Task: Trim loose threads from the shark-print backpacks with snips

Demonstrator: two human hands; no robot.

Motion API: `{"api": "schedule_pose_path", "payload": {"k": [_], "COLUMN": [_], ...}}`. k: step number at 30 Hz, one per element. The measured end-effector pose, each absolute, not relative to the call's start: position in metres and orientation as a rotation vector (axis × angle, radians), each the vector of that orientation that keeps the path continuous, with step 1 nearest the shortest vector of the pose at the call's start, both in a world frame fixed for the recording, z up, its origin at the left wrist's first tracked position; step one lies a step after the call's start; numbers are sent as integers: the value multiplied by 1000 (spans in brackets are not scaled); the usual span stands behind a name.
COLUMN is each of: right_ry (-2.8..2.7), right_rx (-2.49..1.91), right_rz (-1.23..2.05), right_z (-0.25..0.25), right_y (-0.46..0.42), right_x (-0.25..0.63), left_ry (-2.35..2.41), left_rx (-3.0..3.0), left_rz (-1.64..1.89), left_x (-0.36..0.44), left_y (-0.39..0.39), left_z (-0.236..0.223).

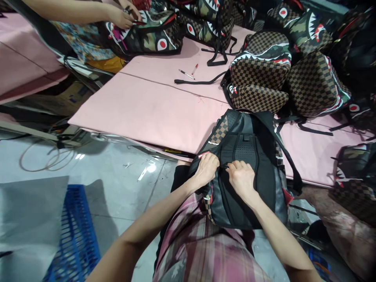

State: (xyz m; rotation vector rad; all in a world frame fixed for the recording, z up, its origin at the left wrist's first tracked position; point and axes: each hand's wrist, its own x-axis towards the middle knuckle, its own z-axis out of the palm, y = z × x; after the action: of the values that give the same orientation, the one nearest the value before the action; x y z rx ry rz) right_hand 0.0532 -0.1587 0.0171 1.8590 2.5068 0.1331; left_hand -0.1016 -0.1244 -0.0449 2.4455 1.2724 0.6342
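A backpack (249,156) lies back-side up against my lap, half on the pink table (152,105); it has black padded mesh, black straps and brown checkered sides. My left hand (205,169) grips its left edge by a red-trimmed zipper, fingers curled closed. My right hand (241,178) rests just beside it on the back panel, fingers pinched on a small dark piece, likely a zipper pull. The two hands sit a few centimetres apart.
Several checkered and camouflage shark-mouth backpacks (260,70) crowd the table's far and right side. Two pens (188,73) lie mid-table. Another person's hands (123,15) work on a bag at the far left. A blue crate (75,235) stands on the floor at lower left.
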Motion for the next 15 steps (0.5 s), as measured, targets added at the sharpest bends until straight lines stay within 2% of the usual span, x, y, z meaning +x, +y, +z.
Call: {"api": "schedule_pose_path", "payload": {"k": [7,10,13,15], "right_ry": [2489,2532,2528,2434], "right_rx": [1774,1875,2161,2381], "right_rz": [105,13,-229,-552], "right_z": [23,24,19,11], "right_y": [-150,-151,-154,-157], "right_x": [43,57,83,101], "left_ry": [1294,1280,1330,1517], "left_rx": [2425,2363,2322,2317], "left_rz": [688,691,568,475], "left_x": [-94,-113,-152,-171], "left_y": [-127,-125,-123,-125], "left_z": [-45,-35,-15,-2]}}
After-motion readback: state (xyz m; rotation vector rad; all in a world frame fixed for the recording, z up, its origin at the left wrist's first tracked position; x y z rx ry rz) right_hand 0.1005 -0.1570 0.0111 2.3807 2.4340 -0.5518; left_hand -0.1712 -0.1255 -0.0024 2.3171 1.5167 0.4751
